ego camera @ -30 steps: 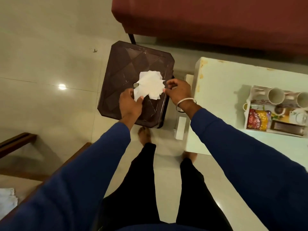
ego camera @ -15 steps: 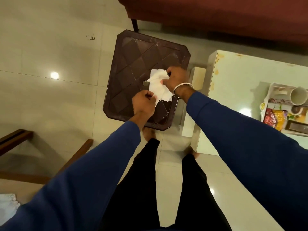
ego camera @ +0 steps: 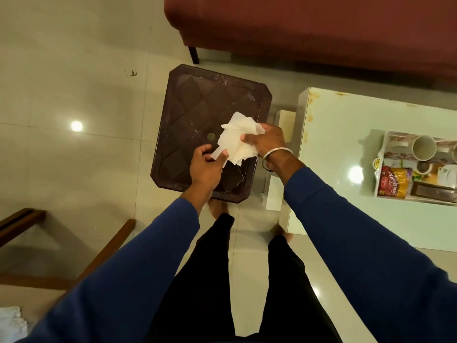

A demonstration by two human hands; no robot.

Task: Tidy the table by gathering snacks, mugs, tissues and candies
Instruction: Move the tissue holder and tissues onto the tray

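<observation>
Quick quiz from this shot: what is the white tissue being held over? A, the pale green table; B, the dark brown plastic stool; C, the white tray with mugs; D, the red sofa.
B: both the left hand and right hand hold the tissue above the brown stool.

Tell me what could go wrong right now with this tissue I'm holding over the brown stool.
The tissue is thin and crumpled, pinched between the left hand and right hand, so pulling apart could tear it. A loose piece might drop onto the brown stool or floor. The tray already looks crowded, so adding it may be awkward.
</observation>
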